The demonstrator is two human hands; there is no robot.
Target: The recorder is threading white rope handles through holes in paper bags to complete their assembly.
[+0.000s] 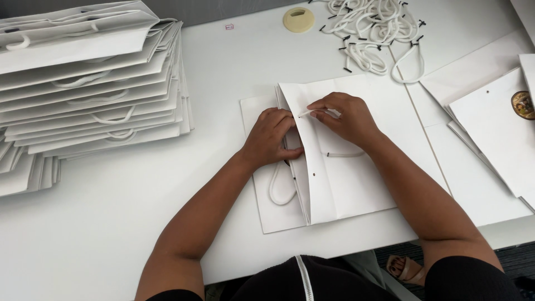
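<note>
A flat white paper bag (356,184) lies on the white table (111,223) in front of me, its mouth facing left. My left hand (270,136) presses on the bag's open top edge, fingers tucked at the rim. My right hand (343,117) pinches the end of a white rope handle (344,154) near the top edge; the rope's other part shows lower on the panel. A second rope handle loop (277,189) hangs out of the bag's left side, fitted on the lower panel.
A tall stack of finished white bags with rope handles (89,78) fills the left. Loose white rope handles (373,28) lie at the back right, beside a round tan disc (298,19). More flat bags (496,122) sit at the right edge.
</note>
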